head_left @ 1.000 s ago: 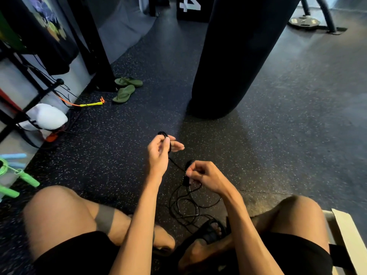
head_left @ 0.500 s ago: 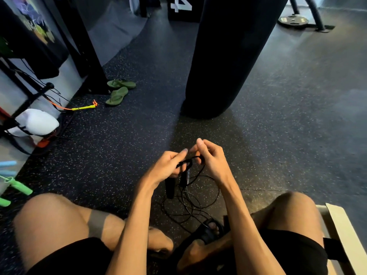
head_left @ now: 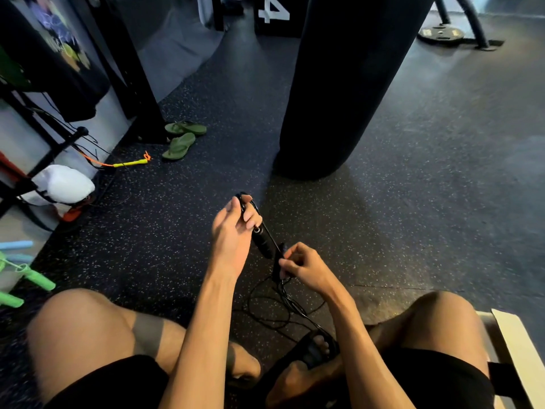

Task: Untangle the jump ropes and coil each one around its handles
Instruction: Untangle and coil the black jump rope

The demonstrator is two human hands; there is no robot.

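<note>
I sit on the dark gym floor with a thin black jump rope (head_left: 274, 305) lying in loose loops between my knees. My left hand (head_left: 233, 231) is raised and pinches a loop of the rope's cord near one black handle (head_left: 262, 242), which slants down to the right. My right hand (head_left: 303, 265), lower and to the right, grips the second black handle and cord (head_left: 278, 265). A taut stretch of cord runs between the two hands. More cord trails down toward my sandalled foot (head_left: 315, 349).
A black punching bag (head_left: 339, 84) hangs just ahead. Green flip-flops (head_left: 182, 137) and a yellow-orange rope handle (head_left: 129, 163) lie at the left, near a rack. Green jump rope handles (head_left: 32, 281) lie at the far left. A cardboard box (head_left: 513, 346) sits by my right knee.
My hands were together over the handles; now the left hand has lifted up and away with a cord loop, while the right hand dropped lower, stretching the cord between them.
</note>
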